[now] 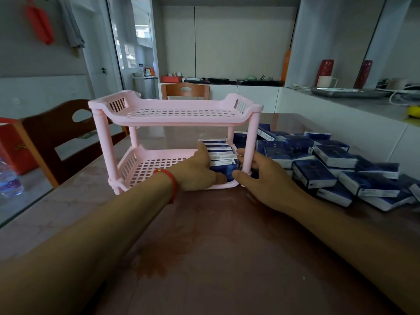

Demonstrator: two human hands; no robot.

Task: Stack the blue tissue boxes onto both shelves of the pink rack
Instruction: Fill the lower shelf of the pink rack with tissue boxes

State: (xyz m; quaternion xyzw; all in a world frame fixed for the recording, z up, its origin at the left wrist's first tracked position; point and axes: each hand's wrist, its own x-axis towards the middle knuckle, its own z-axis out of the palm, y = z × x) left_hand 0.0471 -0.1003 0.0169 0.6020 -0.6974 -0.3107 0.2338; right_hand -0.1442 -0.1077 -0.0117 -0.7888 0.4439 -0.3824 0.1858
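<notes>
A pink two-shelf rack stands on the table before me. Its top shelf holds nothing. A row of several blue tissue boxes stands on edge at the right end of the lower shelf. My left hand, with a red wrist band, reaches into the lower shelf and presses against the left side of that row, thumb at the front box. My right hand curls round the rack's front right post. A loose pile of blue tissue boxes lies right of the rack.
Brown table with a glass top. Wooden chairs stand at the left and behind the rack. A water bottle and a red box sit at far left. A white counter runs along the right.
</notes>
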